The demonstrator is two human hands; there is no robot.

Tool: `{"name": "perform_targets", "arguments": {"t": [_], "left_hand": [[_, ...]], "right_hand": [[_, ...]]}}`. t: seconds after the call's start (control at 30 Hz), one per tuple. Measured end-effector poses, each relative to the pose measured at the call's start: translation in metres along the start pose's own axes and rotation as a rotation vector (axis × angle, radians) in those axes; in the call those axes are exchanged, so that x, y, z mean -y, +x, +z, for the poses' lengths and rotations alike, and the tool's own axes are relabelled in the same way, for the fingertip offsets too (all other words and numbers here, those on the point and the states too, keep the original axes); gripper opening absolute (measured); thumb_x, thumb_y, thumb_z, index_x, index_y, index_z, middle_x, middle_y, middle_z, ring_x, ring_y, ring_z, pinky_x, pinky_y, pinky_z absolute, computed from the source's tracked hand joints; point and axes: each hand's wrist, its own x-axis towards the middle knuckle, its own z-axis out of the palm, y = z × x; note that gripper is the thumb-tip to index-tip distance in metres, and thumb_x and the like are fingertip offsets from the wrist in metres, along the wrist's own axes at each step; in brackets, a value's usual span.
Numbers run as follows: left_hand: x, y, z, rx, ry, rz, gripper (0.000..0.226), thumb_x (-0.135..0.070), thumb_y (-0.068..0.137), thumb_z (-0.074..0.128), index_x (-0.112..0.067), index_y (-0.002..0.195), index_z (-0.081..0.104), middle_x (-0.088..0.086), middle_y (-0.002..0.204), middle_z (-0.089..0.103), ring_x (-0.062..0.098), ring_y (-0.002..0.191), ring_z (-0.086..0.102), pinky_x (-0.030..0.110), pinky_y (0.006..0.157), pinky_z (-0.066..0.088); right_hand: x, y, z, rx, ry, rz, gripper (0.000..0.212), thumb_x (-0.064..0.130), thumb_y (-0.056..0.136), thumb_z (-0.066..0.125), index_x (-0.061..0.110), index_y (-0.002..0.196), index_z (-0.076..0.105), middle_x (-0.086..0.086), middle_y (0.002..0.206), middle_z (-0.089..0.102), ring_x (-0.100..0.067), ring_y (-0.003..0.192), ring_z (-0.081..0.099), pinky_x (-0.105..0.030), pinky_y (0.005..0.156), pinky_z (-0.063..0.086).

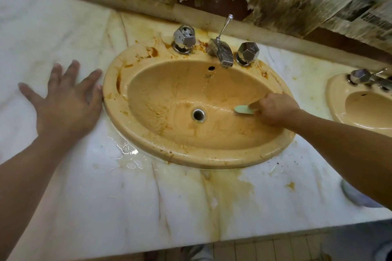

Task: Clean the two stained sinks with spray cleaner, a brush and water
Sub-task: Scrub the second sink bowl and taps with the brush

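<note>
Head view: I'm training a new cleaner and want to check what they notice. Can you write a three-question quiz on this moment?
1. Fill in: the left hand lies flat on the ____.
2. Which holds the green brush? A left hand; B right hand; C neither.
3. True or false: water runs from the spout into the near sink.

Key: 1 countertop; 2 B; 3 true.
</note>
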Motion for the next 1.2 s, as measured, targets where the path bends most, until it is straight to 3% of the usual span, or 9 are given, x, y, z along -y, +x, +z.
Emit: {"name": "perform_targets", "arguments": {"t": [0.2,0.37,0.47,0.53,0.67,0.83,1.0,1.13,1.2], "left_hand": [[-0.005,-0.002,-0.003,-0.001,0.033,-0.025,0.051,-0.058,0.109,0.024,-0.045,0.157,0.034,-0.001,0.169,0.025,0.026,0.158,0.014,0.085,0.11,0.005],[-0.003,-0.001,-0.001,-0.007,0.017,-0.025,0.053,-0.061,0.108,0.023,-0.045,0.157,0.035,-0.001,0.169,0.025,0.025,0.158,0.013,0.084,0.112,0.006],[0.003,0.002,0.003,-0.002,0.003,-0.009,0.057,-0.065,0.106,0.019,-0.045,0.157,0.034,0.001,0.169,0.026,0.027,0.157,0.014,0.082,0.113,0.012],[0.006,0.004,0.006,-0.008,-0.018,0.008,0.059,-0.067,0.105,0.017,-0.044,0.156,0.035,0.003,0.168,0.027,0.03,0.155,0.014,0.08,0.114,0.016],[0.008,0.006,0.007,-0.008,-0.024,0.02,0.059,-0.067,0.104,0.017,-0.045,0.156,0.035,0.005,0.167,0.027,0.033,0.154,0.014,0.08,0.114,0.019],[0.015,0.01,0.013,0.008,0.002,0.033,0.06,-0.067,0.104,0.014,-0.046,0.155,0.036,0.009,0.166,0.027,0.035,0.154,0.013,0.077,0.116,0.018],[0.016,0.011,0.013,0.023,0.02,0.014,0.059,-0.067,0.104,0.013,-0.048,0.157,0.029,0.006,0.168,0.023,0.032,0.156,0.011,0.077,0.117,0.017],[0.012,0.007,0.011,0.024,-0.002,-0.006,0.059,-0.068,0.103,0.013,-0.049,0.157,0.026,0.003,0.169,0.022,0.031,0.156,0.01,0.077,0.117,0.016],[0.012,0.008,0.011,0.024,-0.015,-0.002,0.061,-0.069,0.103,0.012,-0.049,0.157,0.028,0.004,0.169,0.022,0.032,0.155,0.01,0.076,0.118,0.016]], "right_hand": [[0.018,-0.002,-0.01,0.378,0.2,-0.235,0.031,0.039,0.099,0.059,0.041,0.128,0.069,0.013,0.133,0.064,-0.013,0.121,0.052,-0.034,0.107,0.042],[-0.003,0.006,-0.015,0.139,-0.024,-0.018,0.037,0.047,0.099,0.051,0.041,0.133,0.064,0.009,0.127,0.063,-0.017,0.111,0.059,-0.036,0.093,0.055],[0.014,-0.007,-0.011,0.398,0.169,-0.17,0.033,0.04,0.098,0.061,0.039,0.129,0.07,0.014,0.129,0.063,-0.013,0.118,0.053,-0.031,0.105,0.045],[0.007,-0.009,-0.022,0.485,0.219,-0.158,0.029,0.038,0.096,0.064,0.038,0.123,0.074,0.015,0.124,0.065,-0.011,0.113,0.054,-0.031,0.106,0.045],[-0.022,-0.013,-0.037,0.285,0.014,-0.018,0.031,0.045,0.095,0.054,0.038,0.12,0.071,0.011,0.115,0.066,-0.015,0.104,0.062,-0.032,0.083,0.055],[-0.016,-0.036,-0.037,0.489,0.244,-0.103,0.027,0.039,0.093,0.066,0.039,0.119,0.075,0.015,0.116,0.06,-0.01,0.106,0.057,-0.025,0.087,0.048],[-0.03,-0.034,-0.048,0.308,-0.026,0.056,0.031,0.05,0.091,0.053,0.037,0.111,0.074,0.009,0.107,0.068,-0.016,0.096,0.064,-0.033,0.079,0.056],[-0.004,-0.043,-0.038,0.461,0.179,-0.068,0.031,0.044,0.094,0.061,0.038,0.122,0.073,0.012,0.12,0.064,-0.011,0.105,0.059,-0.028,0.089,0.051],[0.003,-0.033,-0.038,0.444,0.148,-0.034,0.034,0.044,0.096,0.06,0.033,0.127,0.07,0.007,0.124,0.064,-0.015,0.108,0.059,-0.03,0.092,0.052]]}}
